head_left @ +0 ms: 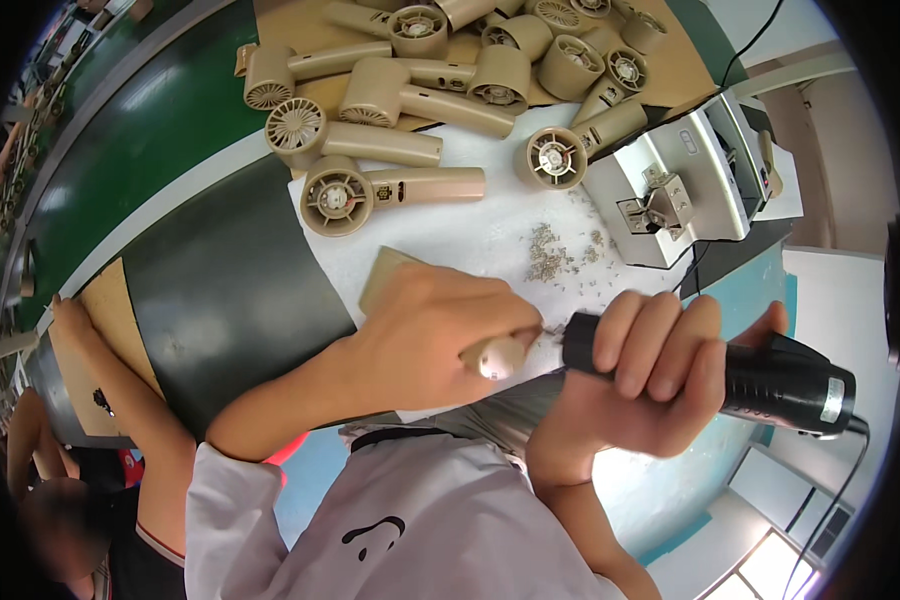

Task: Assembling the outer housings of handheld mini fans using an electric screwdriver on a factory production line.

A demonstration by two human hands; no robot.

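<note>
My left hand [425, 325] is closed around a beige handheld fan [382, 272]. Part of the fan shows past the back of the hand, and a rounded pale end sticks out below the fingers; the rest is hidden. My right hand [660, 365] grips a black corded electric screwdriver [785, 385], held level and pointing left. Its tip reaches the left fingertips, where the exact contact is too blurred to tell. Beyond the hands, loose small screws [550, 255] lie scattered on a white mat [470, 235].
Several beige handheld fans [425, 185] lie at the far side, many on brown cardboard [690, 60]. A light-coloured box-shaped machine with a metal bracket [660, 205] stands at the right. A green conveyor belt [160, 150] runs along the left. Another person's arm [120, 365] rests at the left.
</note>
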